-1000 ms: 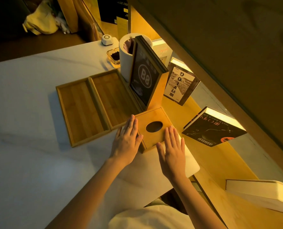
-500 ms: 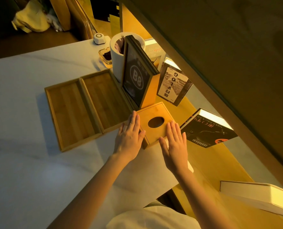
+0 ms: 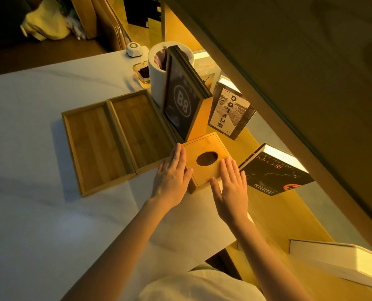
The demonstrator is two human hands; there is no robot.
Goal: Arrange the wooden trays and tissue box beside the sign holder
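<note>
Wooden tissue box [image 3: 204, 158] between hands, seemingly touching.

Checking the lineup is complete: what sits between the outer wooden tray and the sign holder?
In the head view, the second wooden tray lies between the outer tray and the sign holder, side by side with the outer one.

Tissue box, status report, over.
Left hand and right hand flat, open, flanking square wooden tissue box. Box beside black B8 sign holder. Two wooden trays adjoining.
</note>
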